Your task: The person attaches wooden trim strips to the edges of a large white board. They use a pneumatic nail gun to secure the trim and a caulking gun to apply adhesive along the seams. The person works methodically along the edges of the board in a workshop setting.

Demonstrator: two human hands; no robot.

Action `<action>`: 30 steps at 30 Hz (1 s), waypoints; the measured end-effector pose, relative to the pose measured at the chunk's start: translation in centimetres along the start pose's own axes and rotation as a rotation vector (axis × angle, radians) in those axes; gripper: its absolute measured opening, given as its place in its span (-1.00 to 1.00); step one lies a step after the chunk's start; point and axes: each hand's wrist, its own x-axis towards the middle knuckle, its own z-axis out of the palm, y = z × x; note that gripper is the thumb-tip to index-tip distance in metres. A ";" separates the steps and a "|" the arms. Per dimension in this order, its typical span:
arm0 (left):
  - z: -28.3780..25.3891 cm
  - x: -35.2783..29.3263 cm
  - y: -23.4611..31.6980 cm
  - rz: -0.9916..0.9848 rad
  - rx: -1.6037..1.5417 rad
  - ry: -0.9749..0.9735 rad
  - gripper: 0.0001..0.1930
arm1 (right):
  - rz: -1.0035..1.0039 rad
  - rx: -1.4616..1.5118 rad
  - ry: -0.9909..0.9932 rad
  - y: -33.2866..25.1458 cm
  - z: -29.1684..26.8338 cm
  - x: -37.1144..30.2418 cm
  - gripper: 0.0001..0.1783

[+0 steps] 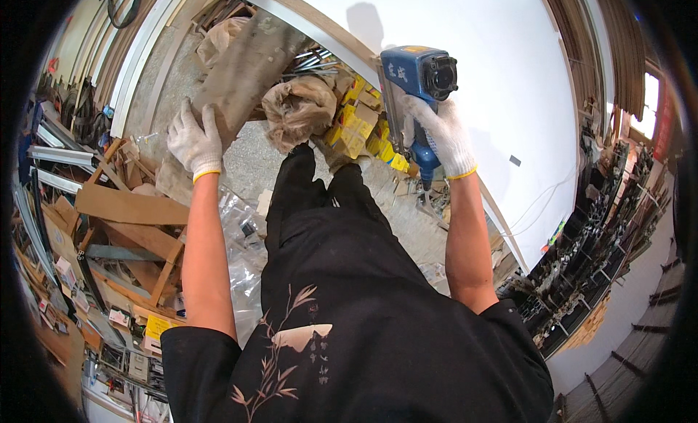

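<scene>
My right hand [446, 138], in a white knit glove with a yellow cuff edge, is closed round the grip of a blue nail gun [408, 72]. The gun is over the near edge of a large white panel [502, 59], its dark magazine on the left side and a hose fitting at the lower end of the grip. Whether the nose touches the panel's wooden edge strip [320, 19] is hidden. My left hand [195, 141], gloved alike, holds nothing, its thumb and fingers apart. It is beside a long brown board or sheet [247, 66]; contact cannot be made out.
A crumpled brown sack [298, 106] and yellow boxes [352, 128] lie under the panel's edge. Wood offcuts [134, 205] and metal profiles [58, 157] pile up at left. Clear plastic [243, 241] lies near my legs. Cluttered racks [582, 256] stand at right.
</scene>
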 end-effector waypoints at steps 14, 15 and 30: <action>0.2 -0.5 -0.4 -0.020 -0.024 0.018 -0.41 | 0.024 0.005 -0.002 0.4 -0.2 0.2 -0.60; 0.2 -0.3 -0.2 -0.020 -0.019 0.027 -0.41 | 0.002 -0.030 0.071 0.9 -0.6 -0.6 -0.63; -12.9 -16.2 42.0 1.071 -1.192 -0.431 -0.42 | -0.155 0.919 0.581 11.6 -16.5 -18.5 -0.73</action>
